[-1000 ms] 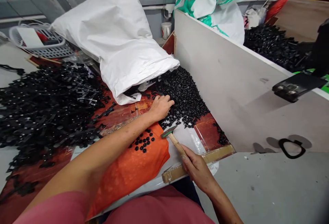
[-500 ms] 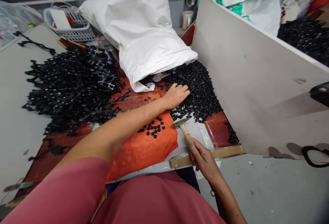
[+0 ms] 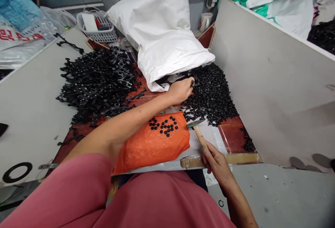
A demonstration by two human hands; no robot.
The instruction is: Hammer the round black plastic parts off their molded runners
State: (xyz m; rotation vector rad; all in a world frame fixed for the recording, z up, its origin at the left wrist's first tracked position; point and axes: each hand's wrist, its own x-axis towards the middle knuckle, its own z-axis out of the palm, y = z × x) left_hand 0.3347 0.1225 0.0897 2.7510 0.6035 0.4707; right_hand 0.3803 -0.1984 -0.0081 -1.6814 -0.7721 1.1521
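Observation:
My left hand [image 3: 181, 90] reaches across to the left edge of a heap of small black parts [image 3: 214, 95], close below the mouth of a white sack [image 3: 167, 36]. Its fingers are closed on a small black part [image 3: 193, 83] that sticks out at the fingertips. My right hand [image 3: 216, 160] grips the wooden handle of a hammer [image 3: 200, 135]. The narrow dark head of the hammer, partly green, lies over the white sheet at the near edge of the heap. An orange cloth bundle [image 3: 157, 147], left of the hammer, carries several round black pieces [image 3: 164, 127].
A large pile of black stringy parts [image 3: 96, 81] covers the left of the red table. Grey boards [image 3: 274, 81] flank both sides. At the back are a grey basket [image 3: 101, 32] and a mug [image 3: 205, 21]. A cardboard strip [image 3: 243, 158] runs along the front edge.
The view has swung left, so everything sits further right. My left hand has shifted toward the sack's mouth, and its fingers have closed around a small black part. The hammer stays in my right hand.

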